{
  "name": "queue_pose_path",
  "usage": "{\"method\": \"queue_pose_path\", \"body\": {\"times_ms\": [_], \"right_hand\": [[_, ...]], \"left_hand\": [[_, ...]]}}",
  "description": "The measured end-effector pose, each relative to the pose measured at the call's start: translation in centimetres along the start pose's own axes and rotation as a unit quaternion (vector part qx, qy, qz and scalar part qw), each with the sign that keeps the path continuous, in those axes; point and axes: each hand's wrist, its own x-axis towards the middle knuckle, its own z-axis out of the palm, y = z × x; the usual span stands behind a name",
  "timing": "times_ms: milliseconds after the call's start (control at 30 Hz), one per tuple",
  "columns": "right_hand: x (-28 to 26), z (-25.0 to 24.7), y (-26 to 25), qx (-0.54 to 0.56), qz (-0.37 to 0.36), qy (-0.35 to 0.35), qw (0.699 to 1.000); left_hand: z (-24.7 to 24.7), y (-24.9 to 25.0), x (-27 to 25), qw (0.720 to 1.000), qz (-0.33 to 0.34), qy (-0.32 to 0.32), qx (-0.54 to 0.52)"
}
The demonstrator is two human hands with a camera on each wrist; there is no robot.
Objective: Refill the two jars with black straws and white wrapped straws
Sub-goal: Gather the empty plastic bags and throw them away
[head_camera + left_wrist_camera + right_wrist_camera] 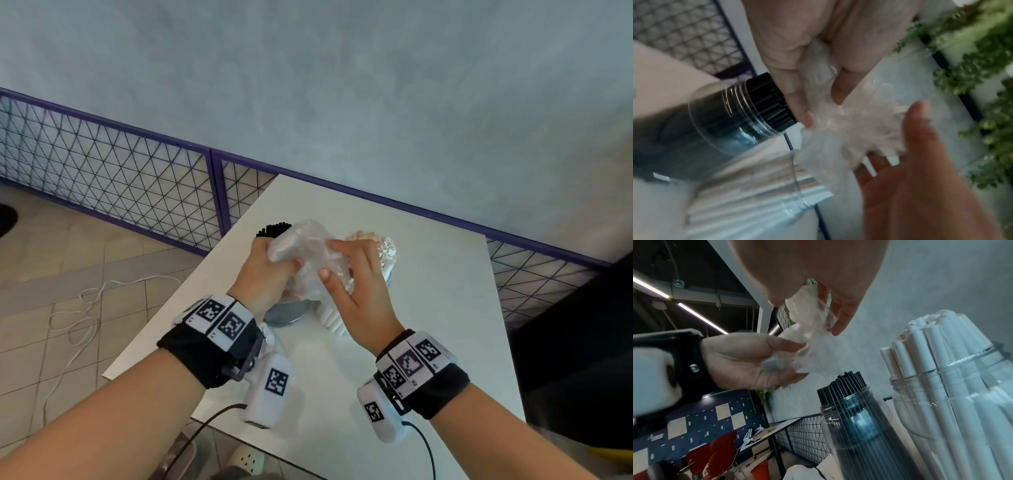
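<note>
One crumpled clear bag [310,253] is gripped by fingers of both left hand [263,274] and right hand [356,291]; two filled jars, black straws [846,386] and white wrapped straws [937,356], are counted.

Two hands: left grip [265,265], right grip [356,284], both closed on one crumpled clear plastic bag [310,250] between them. Two clear jars below grips: one jar of black straws [855,423] under left grip, one jar of white wrapped straws [962,402] beside right grip. Straws in each jar too many and too packed to count. One white surface [428,308]. Two wrist bands. One white cable [78,318] on floor, left of left grip.
</note>
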Motion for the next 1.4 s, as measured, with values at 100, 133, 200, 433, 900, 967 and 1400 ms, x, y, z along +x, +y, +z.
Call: {"method": "queue_pose_path", "body": {"times_ms": [100, 133, 200, 433, 900, 967, 1400], "right_hand": [[-0.3, 0.3, 0.3, -0.024, 0.007, -0.005, 1.000], [-0.4, 0.4, 0.3, -0.031, -0.002, -0.018, 0.999], [-0.6, 0.7, 0.2, -0.045, -0.030, -0.058, 0.997], [-0.8, 0.6, -0.2, -0.005, -0.022, -0.169, 0.985], [1.0, -2.2, 0.7, 0.419, 0.292, -0.149, 0.847], [1.3, -2.0, 0.7, 0.408, 0.301, -0.158, 0.847], [0.9, -0.6, 0.1, 0.216, 0.283, -0.067, 0.932]], "left_hand": [[0.3, 0.7, -0.6, 0.982, -0.067, -0.072, -0.159], [0.4, 0.9, -0.7, 0.979, -0.071, -0.084, -0.169], [0.6, 1.4, -0.9, 0.985, -0.062, -0.078, -0.141], [0.0, 0.7, -0.4, 0.986, -0.022, -0.078, -0.144], [-0.3, -0.3, 0.1, 0.970, -0.050, -0.071, -0.228], [0.0, -0.6, 0.0, 0.970, -0.064, -0.077, -0.222], [1.5, -0.7, -3.2, 0.983, 0.002, -0.134, -0.125]]}}
